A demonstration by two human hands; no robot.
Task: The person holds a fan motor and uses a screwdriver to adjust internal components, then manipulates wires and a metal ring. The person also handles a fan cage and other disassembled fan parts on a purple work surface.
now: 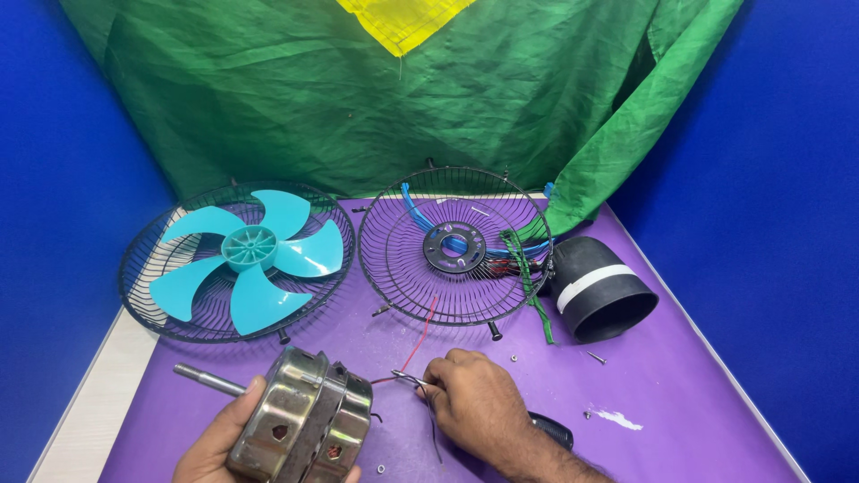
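While spread across the purple table cover, plenty crowding the work: at far left a black wire fan guard cradling a turquoise four-blade fan blade; beside it a second wire guard with a black centre plate, blue wires and a green braided cord draped over its rim; further right a black cylindrical housing with a white band, lying on its side. Scattered small screws near the right hand, and a dark tool handle peeking out behind its wrist. Near the front edge, cupped from below in the left hand, a dull silver fan motor, two-part casing with vent holes, shaft pointing left. Right hand's fingers pinched narrowly on thin leads just beside the motor, a red wire running up toward the second guard.
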